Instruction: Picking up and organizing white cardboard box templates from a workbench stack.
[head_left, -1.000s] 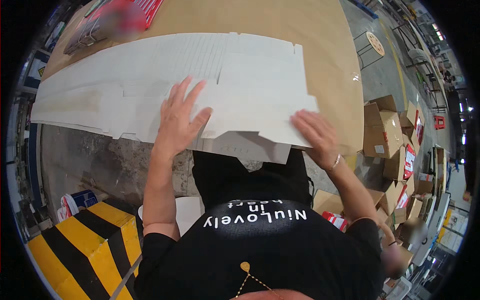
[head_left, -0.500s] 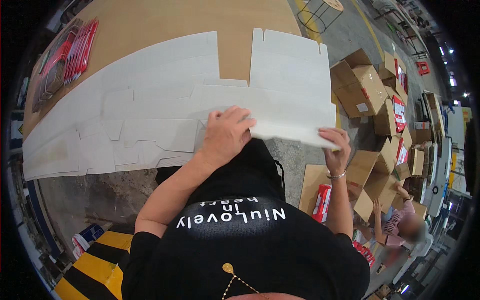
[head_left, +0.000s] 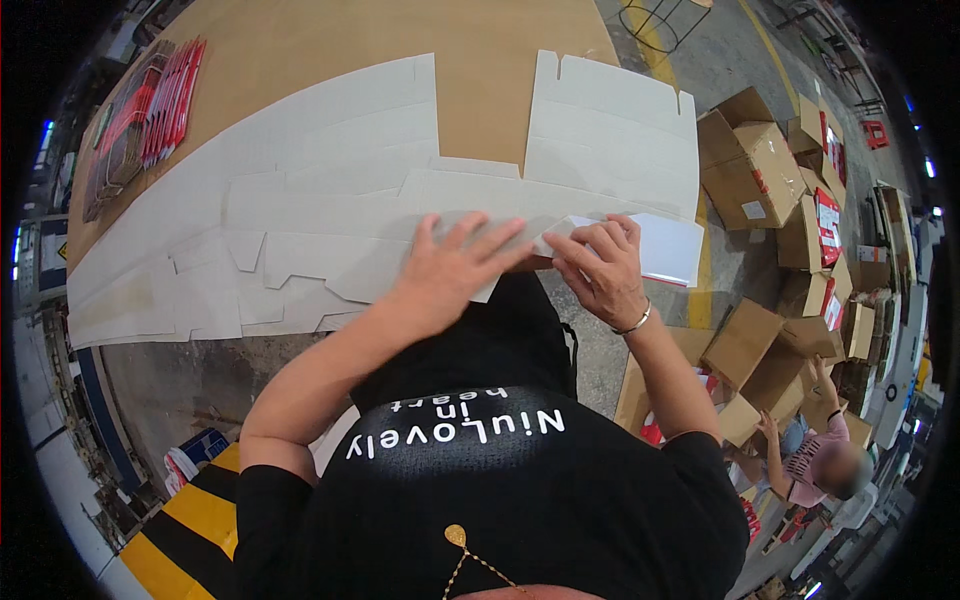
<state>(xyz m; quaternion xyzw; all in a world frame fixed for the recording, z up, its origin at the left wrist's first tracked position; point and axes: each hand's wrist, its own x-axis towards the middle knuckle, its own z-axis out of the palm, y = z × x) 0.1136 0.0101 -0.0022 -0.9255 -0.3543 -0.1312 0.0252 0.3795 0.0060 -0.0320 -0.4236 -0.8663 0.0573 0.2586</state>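
Note:
A large white die-cut cardboard sheet (head_left: 330,190) lies in front of me, with cut panels and notches along its edges. My left hand (head_left: 450,265) rests flat on it near the front edge, its fingers spread. Close to its right, my right hand (head_left: 605,262) has bent fingers pinching a folded strip of the cardboard. A glimpse of brown shows under the fold between the hands. Beyond my right fingers a bright white flap (head_left: 668,248) with a thin red edge sticks out; my hand hides part of it.
The sheet lies on a brown board surface (head_left: 330,50). A row of red-edged flat packs (head_left: 172,105) stands at the far left. Open brown cartons (head_left: 745,165) fill the floor at right, where another person (head_left: 815,465) reaches into one. A yellow-black striped block (head_left: 195,520) is at lower left.
My right hand has moved left from the sheet's right end toward my left hand. My left fingers have spread out flat. A bright white flap now shows at the right end.

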